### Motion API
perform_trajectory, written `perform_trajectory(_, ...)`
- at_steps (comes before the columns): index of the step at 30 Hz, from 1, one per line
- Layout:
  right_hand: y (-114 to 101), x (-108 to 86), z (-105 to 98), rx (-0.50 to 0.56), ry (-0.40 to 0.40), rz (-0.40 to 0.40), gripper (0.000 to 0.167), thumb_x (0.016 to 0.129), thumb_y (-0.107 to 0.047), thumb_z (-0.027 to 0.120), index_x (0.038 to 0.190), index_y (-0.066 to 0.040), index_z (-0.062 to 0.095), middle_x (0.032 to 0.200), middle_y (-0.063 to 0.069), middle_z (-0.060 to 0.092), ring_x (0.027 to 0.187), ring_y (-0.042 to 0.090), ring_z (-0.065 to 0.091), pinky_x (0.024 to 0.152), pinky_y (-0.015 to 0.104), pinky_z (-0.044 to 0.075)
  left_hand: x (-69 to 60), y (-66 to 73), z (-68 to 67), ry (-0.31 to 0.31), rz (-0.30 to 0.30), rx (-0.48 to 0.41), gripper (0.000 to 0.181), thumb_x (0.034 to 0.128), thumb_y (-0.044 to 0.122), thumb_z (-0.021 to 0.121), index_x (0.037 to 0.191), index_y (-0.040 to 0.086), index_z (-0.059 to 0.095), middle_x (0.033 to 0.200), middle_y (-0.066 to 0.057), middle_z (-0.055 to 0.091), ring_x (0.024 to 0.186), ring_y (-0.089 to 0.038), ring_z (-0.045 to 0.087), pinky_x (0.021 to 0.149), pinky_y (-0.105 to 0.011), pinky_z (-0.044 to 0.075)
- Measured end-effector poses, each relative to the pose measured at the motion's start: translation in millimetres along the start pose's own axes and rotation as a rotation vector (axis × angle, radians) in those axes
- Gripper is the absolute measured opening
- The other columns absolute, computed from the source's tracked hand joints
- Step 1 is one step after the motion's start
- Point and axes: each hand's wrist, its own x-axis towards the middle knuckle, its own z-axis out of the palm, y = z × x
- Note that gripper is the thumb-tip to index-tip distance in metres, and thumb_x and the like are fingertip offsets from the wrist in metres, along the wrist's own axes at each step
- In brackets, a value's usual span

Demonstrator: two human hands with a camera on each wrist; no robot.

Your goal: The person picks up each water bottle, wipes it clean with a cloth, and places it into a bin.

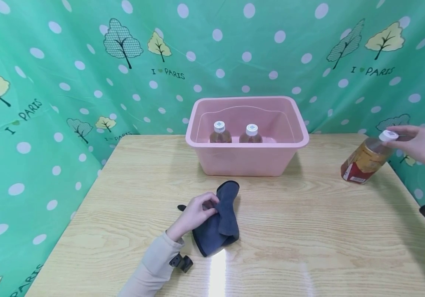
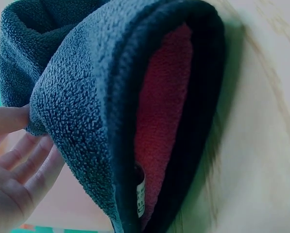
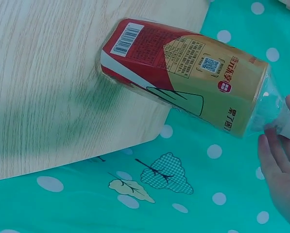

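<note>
My left hand (image 1: 199,211) pinches a fold of a dark grey cloth (image 1: 212,231) that lies bunched on the table. In the left wrist view the cloth (image 2: 81,92) has a dark edging, and a pinkish-red inner face with a small label shows in its fold. At the table's right side my right hand (image 1: 422,146) grips the white cap of a drink bottle (image 1: 368,161). This bottle leans to the right, its base at the tabletop. Its gold and red label with a barcode faces the right wrist camera (image 3: 183,73).
A pink plastic tub (image 1: 246,159) stands at the back middle of the table (image 1: 309,235). Inside it are two white-capped bottles, a left one (image 1: 220,134) and a right one (image 1: 251,135). A green dotted curtain (image 1: 216,49) hangs behind and beside the table.
</note>
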Motion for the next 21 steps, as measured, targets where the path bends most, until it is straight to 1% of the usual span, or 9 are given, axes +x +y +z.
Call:
perform_trajectory(10,-15,-14.2,-2,0.02,0.008,0.008,0.07,0.084,-0.047,0.048,0.133,0.001,0.032,0.122,0.033,0.036,0.1,0.042,0.034,0.082,0.063,0.031,0.3,-2.5,-1.0,0.011,-0.013,-0.02,0.015,0.0743,-0.013,0.056,0.086,-0.004,0.057,0.093,-0.017,0.057,0.074,-0.026,0.056,0.063,-0.026,0.048)
perform_trajectory(11,-18,-16.0,-1,0.014,0.007,0.004,0.069,0.084,-0.046,0.048,0.133,0.0,0.033,0.122,0.033,0.037,0.1,0.041,0.034,0.082,0.063,0.031,0.3,-2.7,-1.0,0.011,-0.015,-0.023,0.015,0.0743,-0.013,0.056,0.086,-0.004,0.057,0.093,-0.017,0.057,0.074,-0.026,0.056,0.063,-0.026,0.048)
perform_trajectory(12,-21,-17.6,-1,0.005,0.011,-0.003,0.069,0.084,-0.046,0.049,0.133,0.0,0.034,0.122,0.032,0.038,0.099,0.035,0.037,0.08,0.058,0.036,0.3,-2.7,-1.0,0.011,-0.017,-0.025,0.015,0.0745,-0.013,0.056,0.086,-0.004,0.057,0.093,-0.017,0.057,0.074,-0.026,0.056,0.064,-0.026,0.048)
perform_trajectory(13,-23,-19.1,-1,0.001,0.015,-0.015,0.067,0.083,-0.045,0.051,0.132,-0.001,0.036,0.119,0.026,0.044,0.096,0.029,0.041,0.079,0.05,0.042,0.3,-2.7,-1.0,0.011,-0.018,-0.029,0.015,0.0745,-0.013,0.055,0.087,-0.004,0.057,0.093,-0.017,0.057,0.075,-0.026,0.056,0.064,-0.026,0.048)
perform_trajectory(15,-28,-23.0,-1,-0.001,0.023,-0.049,0.066,0.082,-0.043,0.055,0.13,-0.001,0.039,0.108,0.005,0.055,0.09,0.014,0.045,0.071,0.033,0.047,0.4,-2.6,-1.0,0.009,-0.019,-0.033,0.015,0.0746,-0.013,0.055,0.087,-0.004,0.057,0.093,-0.018,0.057,0.075,-0.026,0.056,0.064,-0.026,0.048)
perform_trajectory(16,-30,-25.5,0,-0.002,0.026,-0.064,0.065,0.081,-0.042,0.057,0.129,-0.001,0.041,0.1,-0.007,0.056,0.084,0.004,0.046,0.065,0.024,0.046,0.4,-2.5,-1.0,0.008,-0.02,-0.034,0.015,0.0746,-0.013,0.055,0.087,-0.005,0.057,0.094,-0.018,0.057,0.074,-0.026,0.056,0.064,-0.026,0.048)
perform_trajectory(18,-37,-30.5,1,0.009,0.03,-0.097,0.062,0.079,-0.039,0.06,0.126,-0.001,0.045,0.086,-0.025,0.048,0.071,-0.012,0.04,0.054,0.01,0.037,0.4,-2.4,-1.0,0.007,-0.02,-0.033,0.015,0.0746,-0.013,0.055,0.087,-0.005,0.057,0.094,-0.018,0.057,0.074,-0.026,0.056,0.063,-0.026,0.048)
perform_trajectory(19,-41,-33.5,2,0.016,0.029,-0.109,0.061,0.079,-0.039,0.061,0.124,0.0,0.046,0.084,-0.029,0.042,0.069,-0.016,0.039,0.053,0.007,0.036,0.4,-2.3,-1.0,0.008,-0.021,-0.034,0.015,0.0745,-0.013,0.055,0.087,-0.005,0.057,0.093,-0.018,0.057,0.074,-0.026,0.056,0.063,-0.026,0.048)
perform_trajectory(21,-50,-39.7,5,0.027,0.026,-0.127,0.06,0.079,-0.036,0.062,0.122,0.001,0.047,0.082,-0.032,0.041,0.068,-0.02,0.04,0.053,0.006,0.036,0.6,-2.2,-0.9,0.008,-0.024,-0.033,0.015,0.0745,-0.013,0.055,0.087,-0.005,0.057,0.093,-0.018,0.057,0.074,-0.025,0.056,0.063,-0.026,0.048)
